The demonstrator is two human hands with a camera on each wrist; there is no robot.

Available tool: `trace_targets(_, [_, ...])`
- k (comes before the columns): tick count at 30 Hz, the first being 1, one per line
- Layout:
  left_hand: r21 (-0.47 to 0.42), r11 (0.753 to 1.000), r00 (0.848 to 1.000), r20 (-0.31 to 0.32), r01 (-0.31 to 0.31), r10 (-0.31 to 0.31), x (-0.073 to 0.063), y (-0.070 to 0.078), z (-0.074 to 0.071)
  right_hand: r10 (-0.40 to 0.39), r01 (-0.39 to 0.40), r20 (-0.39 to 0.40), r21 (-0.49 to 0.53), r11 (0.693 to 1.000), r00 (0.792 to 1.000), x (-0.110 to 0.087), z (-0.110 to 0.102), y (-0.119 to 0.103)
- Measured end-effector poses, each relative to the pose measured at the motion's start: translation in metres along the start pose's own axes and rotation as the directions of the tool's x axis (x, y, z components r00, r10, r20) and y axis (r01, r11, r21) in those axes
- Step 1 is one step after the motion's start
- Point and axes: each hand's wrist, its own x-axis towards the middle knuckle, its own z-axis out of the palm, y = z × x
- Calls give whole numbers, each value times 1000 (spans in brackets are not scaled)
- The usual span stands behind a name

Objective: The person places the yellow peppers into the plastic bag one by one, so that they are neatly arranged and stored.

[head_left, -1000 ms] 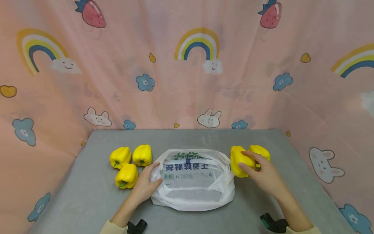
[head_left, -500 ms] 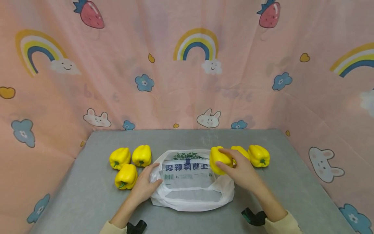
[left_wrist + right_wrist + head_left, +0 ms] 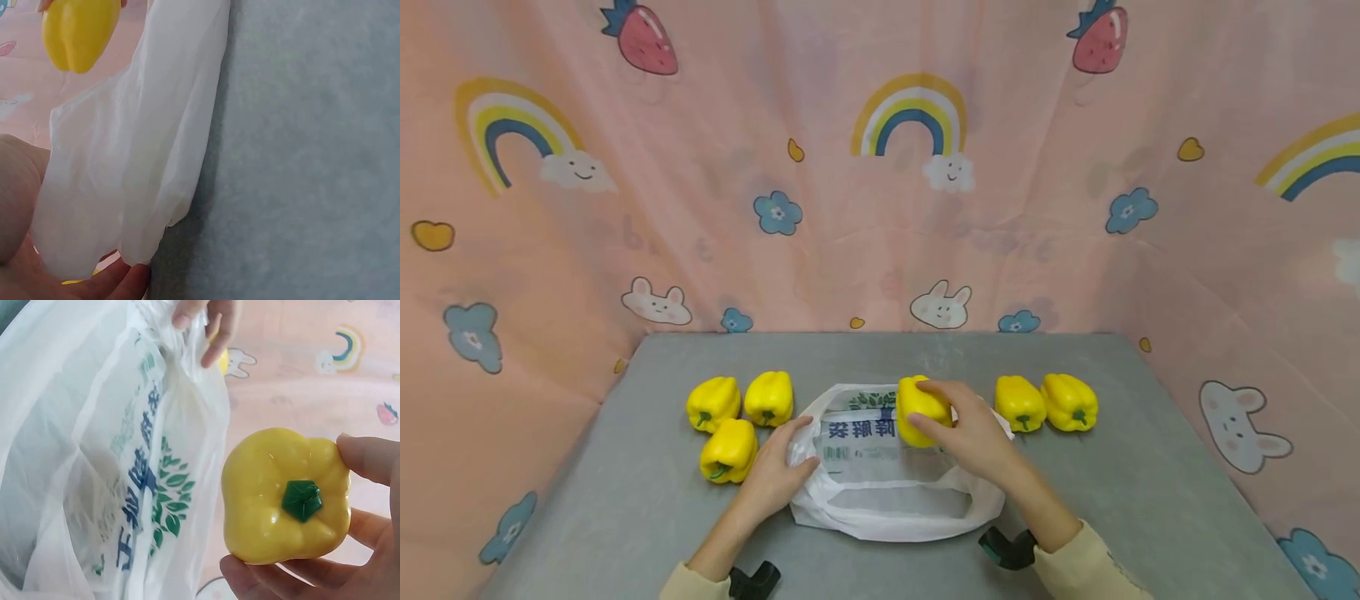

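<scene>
A yellow bell pepper [image 3: 917, 410] with a green stem is gripped between the thumb and fingers of my right hand [image 3: 973, 429]. It hangs over the open mouth of a white plastic bag [image 3: 887, 527] printed with a green tree and blue characters. At the bag's left side, my left hand [image 3: 778, 467] holds the rim, thumb on the inner side and fingers outside. In the right wrist view the held bell pepper [image 3: 281, 494] shows its stem end beside the bag. From the left wrist, the bag's side [image 3: 125, 162] hides part of the fingers [image 3: 128, 284].
Three yellow bell peppers [image 3: 728, 451] are grouped left of the bag, one close to the left hand. Two more, the nearer [image 3: 1020, 403] and its neighbour [image 3: 1070, 402], stand to the right. A pink patterned curtain [image 3: 820, 275] surrounds the grey table [image 3: 1150, 500].
My right hand has carried the bell pepper leftward from the right-hand peppers to over the bag's mouth. The left hand has stayed at the bag's rim.
</scene>
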Motion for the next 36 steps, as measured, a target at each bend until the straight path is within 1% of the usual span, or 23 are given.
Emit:
trace_targets(4, [-2,1000,1000,-2,6,-6,0,-1,1,-13,13,8,20,1000,1000,6,10,-2])
trace_targets(11, [-7,1000,1000,-4,4,-4,2,-1,0,-24,23,11,13,1000,1000,19,30,-3])
trace_targets(16, [-12,1000,1000,-9,0,0,2,1,0,-24,23,28,44,999,999,27,44,-4])
trace_targets(21, [-13,1000,1000,-11,-10,10,1,-2,-1,-30,28,46,46,999,998,31,56,-6])
trace_targets(23, [-13,1000,1000,-9,-25,25,1,-2,-1,-42,40,55,40,998,998,32,60,-6])
trace_targets(27, [-16,1000,1000,-2,-16,16,1,-1,-2,-62,60,79,27,998,995,36,66,-7])
trace_targets(31, [-20,1000,1000,7,14,-14,0,-1,-3,-43,41,106,14,999,993,39,73,-7])
trace_targets(36, [-25,1000,1000,15,10,-9,0,-1,-2,-14,14,128,-2,1000,992,44,81,-7])
